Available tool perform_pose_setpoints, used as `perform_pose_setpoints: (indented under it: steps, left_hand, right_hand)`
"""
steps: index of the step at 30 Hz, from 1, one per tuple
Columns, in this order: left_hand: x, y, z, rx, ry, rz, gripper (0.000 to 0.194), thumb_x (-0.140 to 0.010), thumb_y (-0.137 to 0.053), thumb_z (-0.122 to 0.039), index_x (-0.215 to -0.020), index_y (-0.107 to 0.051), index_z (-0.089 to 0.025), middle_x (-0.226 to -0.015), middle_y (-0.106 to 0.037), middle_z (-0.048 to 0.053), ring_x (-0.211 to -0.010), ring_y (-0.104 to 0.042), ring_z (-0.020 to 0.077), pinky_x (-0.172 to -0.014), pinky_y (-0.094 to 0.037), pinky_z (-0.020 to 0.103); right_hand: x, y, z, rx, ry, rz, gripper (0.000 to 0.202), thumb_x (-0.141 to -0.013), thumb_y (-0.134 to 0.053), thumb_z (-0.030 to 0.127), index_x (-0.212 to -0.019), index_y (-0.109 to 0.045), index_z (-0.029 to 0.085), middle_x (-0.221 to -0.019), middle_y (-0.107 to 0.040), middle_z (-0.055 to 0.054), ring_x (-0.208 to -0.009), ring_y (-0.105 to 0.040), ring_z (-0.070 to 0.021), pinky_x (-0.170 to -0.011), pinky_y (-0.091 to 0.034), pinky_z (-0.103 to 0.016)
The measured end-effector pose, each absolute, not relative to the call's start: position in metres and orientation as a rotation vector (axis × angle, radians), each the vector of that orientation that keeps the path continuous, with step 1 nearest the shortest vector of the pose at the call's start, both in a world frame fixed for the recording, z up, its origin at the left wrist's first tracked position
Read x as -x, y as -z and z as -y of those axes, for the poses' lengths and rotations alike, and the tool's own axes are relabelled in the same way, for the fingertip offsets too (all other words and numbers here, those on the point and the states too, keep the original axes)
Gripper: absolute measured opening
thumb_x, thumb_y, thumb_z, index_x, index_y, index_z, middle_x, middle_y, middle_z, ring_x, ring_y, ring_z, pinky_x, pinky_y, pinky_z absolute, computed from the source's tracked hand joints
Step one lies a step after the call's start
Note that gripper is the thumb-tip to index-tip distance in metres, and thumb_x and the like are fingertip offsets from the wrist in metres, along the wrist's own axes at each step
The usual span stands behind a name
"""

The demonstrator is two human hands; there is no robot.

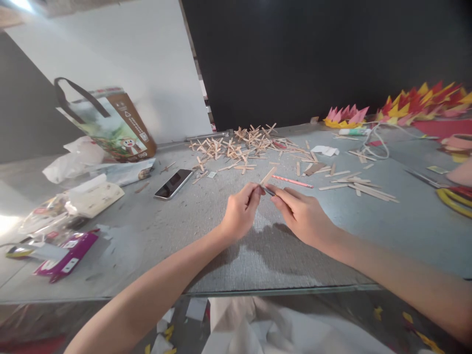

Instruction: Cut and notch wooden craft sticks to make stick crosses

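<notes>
Beyond the hands (239, 211) (304, 219), left pinching it, right closed around a slim tool (268, 190), juts a wooden stick (269, 175).

1. Off-white cloth garment (254, 327), softly creased, bottom centre of the frame.
2. Left forearm (158, 280), lower left, and right forearm (391, 273), lower right, both bare.
3. Left hand (241, 210) and right hand (304, 216): bare.

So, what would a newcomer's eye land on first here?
Likely the spiky heap of crossed craft sticks at the back of the grey tabletop. Next, the red, yellow and pink pointed paper shapes at far right, vivid against the black panel. At centre, the left hand and right hand meet at a craft stick, the right holding a slim dark tool.
</notes>
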State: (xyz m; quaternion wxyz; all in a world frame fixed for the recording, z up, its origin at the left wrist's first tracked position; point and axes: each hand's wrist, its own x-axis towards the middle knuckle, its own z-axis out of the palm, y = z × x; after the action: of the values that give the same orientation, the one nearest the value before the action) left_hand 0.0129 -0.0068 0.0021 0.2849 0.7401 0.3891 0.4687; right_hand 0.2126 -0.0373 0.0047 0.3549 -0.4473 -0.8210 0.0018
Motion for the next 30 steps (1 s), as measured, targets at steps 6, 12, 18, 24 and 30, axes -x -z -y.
perform_pose_setpoints:
  steps: [6, 12, 18, 24, 30]
  left_hand:
    - [-0.013, -0.001, 0.008, -2.066, -1.248, -1.038, 0.032, -0.11, -0.044, -0.042, -0.097, -0.063, -0.02, -0.067, -0.045, -0.004, -0.057, -0.038, 0.0105, -0.058, -0.033, 0.024]
    - [-0.015, 0.0, 0.009, -2.118, -1.252, -1.042, 0.029, -0.11, -0.044, -0.035, -0.091, -0.059, -0.02, -0.065, -0.045, -0.005, -0.055, -0.038, 0.01, -0.06, -0.036, 0.023]
    - [-0.014, 0.0, 0.01, -2.179, -1.248, -1.042, 0.029, -0.11, -0.043, -0.036, -0.091, -0.059, -0.02, -0.064, -0.045, -0.005, -0.056, -0.041, 0.0101, -0.062, -0.037, 0.023]
    - [-0.012, 0.004, 0.008, -2.362, -1.282, -0.993, 0.03, -0.112, -0.042, -0.03, -0.085, -0.053, -0.02, -0.065, -0.043, -0.005, -0.057, -0.04, 0.0096, -0.061, -0.035, 0.022]
    - [-0.006, 0.006, -0.001, -2.698, -1.332, -0.869, 0.028, -0.112, -0.039, -0.021, -0.086, -0.049, -0.021, -0.073, -0.053, -0.001, -0.064, -0.047, 0.0121, -0.065, -0.04, 0.024]
  right_hand:
    - [-0.205, -0.001, 0.04, 1.338, 0.165, 2.282, 0.042, -0.115, -0.026, 0.033, -0.127, -0.06, 0.013, -0.105, -0.074, -0.016, -0.064, -0.069, -0.0213, -0.052, -0.035, -0.032]
    - [-0.201, -0.006, 0.043, 1.469, 0.189, 2.416, 0.035, -0.114, -0.026, 0.032, -0.11, -0.056, 0.014, -0.089, -0.069, -0.012, -0.055, -0.065, -0.021, -0.048, -0.023, -0.032]
    - [-0.201, -0.006, 0.043, 1.562, 0.196, 2.463, 0.023, -0.11, -0.032, 0.02, -0.112, -0.054, 0.013, -0.086, -0.07, -0.013, -0.059, -0.069, -0.0257, -0.05, -0.022, -0.034]
    - [-0.203, -0.004, 0.043, 1.541, 0.217, 2.479, 0.014, -0.107, -0.039, 0.017, -0.112, -0.052, 0.015, -0.079, -0.07, -0.011, -0.056, -0.069, -0.0258, -0.049, -0.021, -0.034]
    - [-0.201, -0.009, 0.046, 1.571, 0.135, 2.49, 0.013, -0.109, -0.038, 0.018, -0.109, -0.05, 0.015, -0.074, -0.069, -0.008, -0.056, -0.069, -0.0235, -0.051, -0.021, -0.033]
